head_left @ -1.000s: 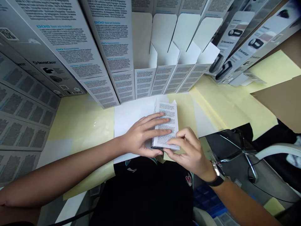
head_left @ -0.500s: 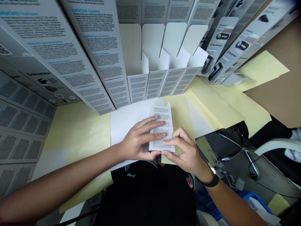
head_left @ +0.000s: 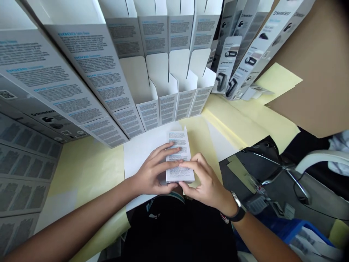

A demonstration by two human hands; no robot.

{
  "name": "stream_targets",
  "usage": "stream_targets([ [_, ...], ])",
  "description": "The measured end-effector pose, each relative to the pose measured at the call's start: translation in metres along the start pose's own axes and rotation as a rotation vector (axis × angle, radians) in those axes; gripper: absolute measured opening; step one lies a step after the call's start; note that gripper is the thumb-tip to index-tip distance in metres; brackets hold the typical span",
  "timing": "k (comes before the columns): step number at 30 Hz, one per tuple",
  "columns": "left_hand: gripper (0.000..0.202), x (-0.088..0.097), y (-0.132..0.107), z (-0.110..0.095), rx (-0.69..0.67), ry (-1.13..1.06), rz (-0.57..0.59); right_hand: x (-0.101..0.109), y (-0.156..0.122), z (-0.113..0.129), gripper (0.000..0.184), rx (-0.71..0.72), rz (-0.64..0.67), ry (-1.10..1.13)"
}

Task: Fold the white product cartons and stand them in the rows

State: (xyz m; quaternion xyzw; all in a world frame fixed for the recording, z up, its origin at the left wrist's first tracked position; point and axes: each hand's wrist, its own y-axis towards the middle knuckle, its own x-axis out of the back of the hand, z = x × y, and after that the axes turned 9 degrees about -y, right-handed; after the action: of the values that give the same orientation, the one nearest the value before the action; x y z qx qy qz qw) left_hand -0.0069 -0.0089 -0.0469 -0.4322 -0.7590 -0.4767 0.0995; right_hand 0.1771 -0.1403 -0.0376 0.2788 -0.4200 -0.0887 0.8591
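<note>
Far beyond the fingertips, a sheet of brown cardboard [head_left: 308, 72] is laid at the upper right. Ahead of the fingers and to their left, rows of tall white printed cartons [head_left: 89, 72] are stood close together, some with open flaps [head_left: 160, 69]. Up and to the right of the fingers, SilverCrest product boxes [head_left: 229, 65] are leaned in a row. Pale yellow paper [head_left: 89, 167] is spread below these rows, and a white sheet [head_left: 144, 156] is laid on it, directly under the fingers.

A small white carton [head_left: 177, 156] is held flat on the white sheet between both hands, its printed face upward and a narrow flap raised at its far end. It is grasped by the left hand [head_left: 154, 171], whose extended fingers [head_left: 174, 156] are pressed across the face, with the thumb curled toward the near edge. It is also grasped by the right hand [head_left: 204, 180], whose curved fingers [head_left: 191, 165] are set on the lower face, just beside the left fingertips. A black wristwatch [head_left: 238, 214] is worn behind the right hand.
</note>
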Motion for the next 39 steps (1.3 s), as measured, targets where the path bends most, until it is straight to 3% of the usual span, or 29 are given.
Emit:
stream_targets([
  [4, 0.060, 0.003, 0.000, -0.002, 0.014, -0.021, 0.046, 0.001, -0.006, -0.002, 0.072, -0.022, 0.041, 0.023],
  [6, 0.065, 0.003, -0.002, -0.003, 0.031, -0.025, 0.053, 0.002, -0.012, -0.003, 0.075, -0.054, 0.030, 0.102],
  [9, 0.096, 0.000, -0.009, -0.002, 0.116, -0.011, -0.013, 0.002, -0.020, -0.007, 0.076, -0.153, 0.018, 0.198],
  [11, 0.111, -0.002, -0.014, 0.001, 0.257, -0.020, -0.059, 0.003, -0.022, -0.011, 0.077, -0.281, 0.087, 0.163],
  [14, 0.107, -0.003, -0.018, 0.006, 0.478, -0.084, -0.011, 0.008, -0.017, -0.012, 0.071, -0.397, 0.232, 0.138],
  [17, 0.098, -0.001, -0.012, 0.008, 0.508, -0.224, 0.041, 0.014, -0.010, -0.010, 0.071, -0.367, 0.287, 0.216],
  [23, 0.110, 0.000, -0.005, 0.004, 0.376, -0.478, -0.010, 0.009, -0.013, -0.009, 0.068, -0.434, 0.190, 0.589],
  [27, 0.114, -0.003, -0.011, 0.002, 0.298, -0.345, -0.031, -0.001, -0.008, -0.015, 0.055, -0.435, 0.046, 0.693],
  [31, 0.107, -0.005, -0.016, 0.003, 0.138, -0.154, -0.061, 0.000, 0.001, -0.019, 0.077, -0.397, 0.017, 0.592],
  [33, 0.112, -0.005, -0.018, 0.005, 0.163, -0.144, -0.050, 0.005, 0.006, -0.021, 0.083, -0.373, 0.017, 0.537],
  [36, 0.122, -0.003, -0.017, 0.006, 0.317, -0.152, -0.006, 0.019, 0.019, -0.025, 0.083, -0.321, -0.053, 0.500],
  [39, 0.115, 0.000, -0.011, 0.002, 0.397, -0.095, 0.144, 0.042, 0.048, -0.026, 0.078, -0.252, -0.142, 0.513],
])
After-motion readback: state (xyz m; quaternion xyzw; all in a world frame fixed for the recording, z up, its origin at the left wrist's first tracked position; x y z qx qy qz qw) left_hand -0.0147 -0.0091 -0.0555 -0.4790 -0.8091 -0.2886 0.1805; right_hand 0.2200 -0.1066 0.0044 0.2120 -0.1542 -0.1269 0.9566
